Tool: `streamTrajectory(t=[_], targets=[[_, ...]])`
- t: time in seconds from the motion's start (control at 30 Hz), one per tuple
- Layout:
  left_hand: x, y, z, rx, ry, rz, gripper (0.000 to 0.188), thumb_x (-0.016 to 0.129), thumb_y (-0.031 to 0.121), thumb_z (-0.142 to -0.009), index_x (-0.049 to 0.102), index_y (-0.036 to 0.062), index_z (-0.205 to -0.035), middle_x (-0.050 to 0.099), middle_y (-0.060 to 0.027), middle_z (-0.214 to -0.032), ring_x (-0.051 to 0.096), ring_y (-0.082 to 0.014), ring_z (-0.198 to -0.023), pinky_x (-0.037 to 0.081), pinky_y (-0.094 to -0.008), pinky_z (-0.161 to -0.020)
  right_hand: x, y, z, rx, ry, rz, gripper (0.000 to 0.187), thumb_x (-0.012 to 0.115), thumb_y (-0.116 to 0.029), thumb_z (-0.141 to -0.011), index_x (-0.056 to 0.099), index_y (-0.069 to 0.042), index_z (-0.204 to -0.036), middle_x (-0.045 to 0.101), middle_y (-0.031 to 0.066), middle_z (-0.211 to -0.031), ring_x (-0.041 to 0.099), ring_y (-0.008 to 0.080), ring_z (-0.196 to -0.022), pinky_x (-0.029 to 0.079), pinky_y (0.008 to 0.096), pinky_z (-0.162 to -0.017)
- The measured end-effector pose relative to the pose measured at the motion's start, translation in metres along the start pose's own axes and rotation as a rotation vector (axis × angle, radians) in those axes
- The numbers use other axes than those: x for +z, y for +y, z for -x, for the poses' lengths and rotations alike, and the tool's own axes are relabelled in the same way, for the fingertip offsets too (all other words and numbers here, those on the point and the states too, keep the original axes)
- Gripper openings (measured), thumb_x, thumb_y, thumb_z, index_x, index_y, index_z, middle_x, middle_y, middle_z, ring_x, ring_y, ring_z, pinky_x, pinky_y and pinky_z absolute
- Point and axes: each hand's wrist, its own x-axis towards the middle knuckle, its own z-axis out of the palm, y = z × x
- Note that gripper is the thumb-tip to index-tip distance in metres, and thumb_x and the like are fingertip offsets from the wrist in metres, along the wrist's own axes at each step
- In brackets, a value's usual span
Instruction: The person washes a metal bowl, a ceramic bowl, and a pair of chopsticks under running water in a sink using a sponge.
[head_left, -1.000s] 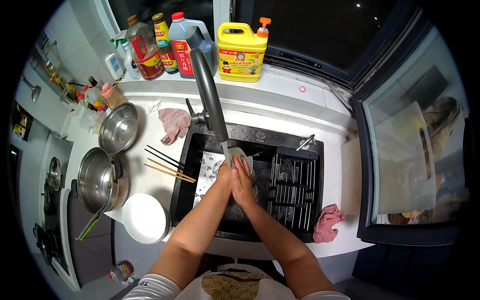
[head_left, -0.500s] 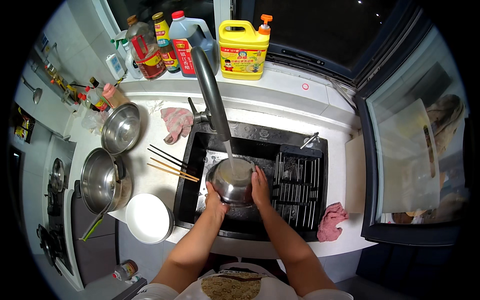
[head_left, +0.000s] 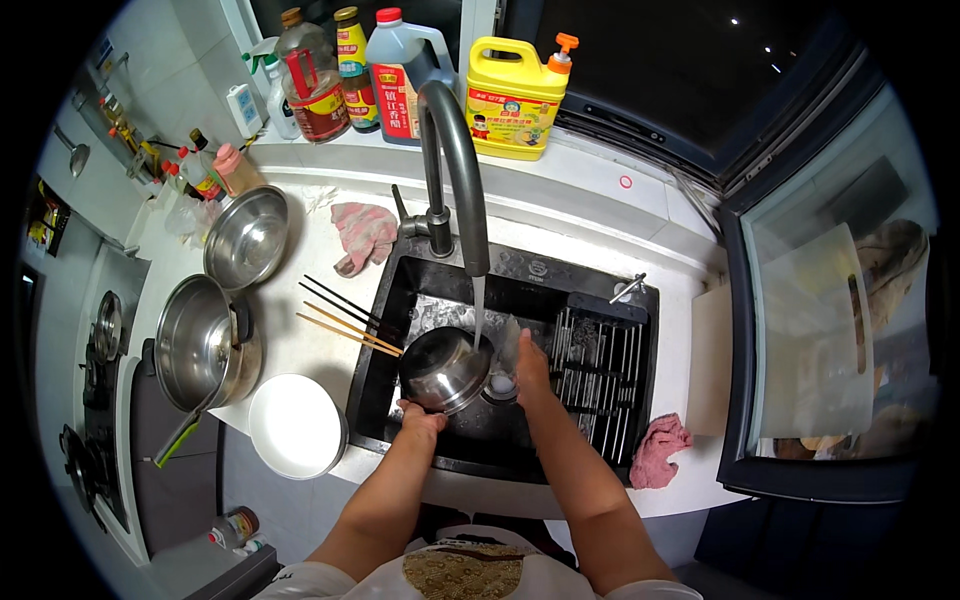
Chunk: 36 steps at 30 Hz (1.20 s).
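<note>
**Steel bowl (head_left: 445,374), wet, tilted**

Location: sink (head_left: 508,263), by running water (head_left: 479,308). I judge it light, stiff, slippery; rim hold best. Left hand (head_left: 424,419): fingers clamped on its near side. Right hand (head_left: 532,368): beside translucent item (head_left: 508,350); finger closure, I cannot tell.

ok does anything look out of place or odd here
Slightly: the tan chopsticks lie with their ends poking over the sink's left rim, where a knock might send them in. The crumpled pink cloth on the right also sits near the counter's front edge.

The bowl (head_left: 450,380) in the black sink (head_left: 508,264) is silver.
</note>
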Motion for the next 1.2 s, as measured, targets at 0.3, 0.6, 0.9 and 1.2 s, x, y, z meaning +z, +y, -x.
streamTrajectory(t=[0.3,0.6,0.9,1.2], targets=[[0.010,-0.006,0.003,0.020,-0.066,0.263,0.071,0.018,0.065,-0.086,0.042,0.0139,-0.129,0.040,-0.0021,-0.136,0.037,-0.0239,-0.124,0.029,-0.0520,-0.100,0.012,0.008,0.010,-0.195,0.124,-0.070,0.053,0.042,-0.048,-0.090,0.054,-0.001,-0.113,0.057,0.0105,-0.104,0.052,0.0210,-0.095,0.040,0.0318,-0.084],[0.089,-0.040,0.059,-0.036,-0.298,0.270,0.041,0.036,0.039,-0.093,0.049,0.0052,-0.113,0.054,-0.0118,-0.115,0.053,-0.0272,-0.106,0.043,-0.0471,-0.093,-0.006,0.019,-0.006,0.066,0.117,-0.164,0.059,0.043,-0.051,-0.088,0.051,-0.001,-0.117,0.051,0.0148,-0.120,0.053,0.0293,-0.101,0.042,0.0424,-0.084],[0.055,-0.043,0.073,-0.074,-0.522,-0.158,0.032,0.046,0.031,-0.091,0.048,0.0080,-0.113,0.055,-0.0112,-0.113,0.053,-0.0269,-0.105,0.043,-0.0423,-0.093,-0.006,0.018,-0.008,0.287,-0.033,-0.623,0.033,0.058,-0.030,-0.086,0.053,-0.005,-0.108,0.058,0.0092,-0.102,0.056,0.0269,-0.094,0.046,0.0464,-0.077],[0.010,-0.031,0.029,0.575,-0.316,-1.141,0.062,0.044,0.045,-0.089,0.034,0.0026,-0.133,0.035,-0.0222,-0.134,0.033,-0.0355,-0.125,0.029,-0.0434,-0.101,-0.016,0.018,0.024,0.043,-0.268,-0.477,0.023,0.060,-0.004,-0.082,0.055,-0.001,-0.105,0.061,0.0116,-0.098,0.060,0.0239,-0.088,0.050,0.0378,-0.077]])
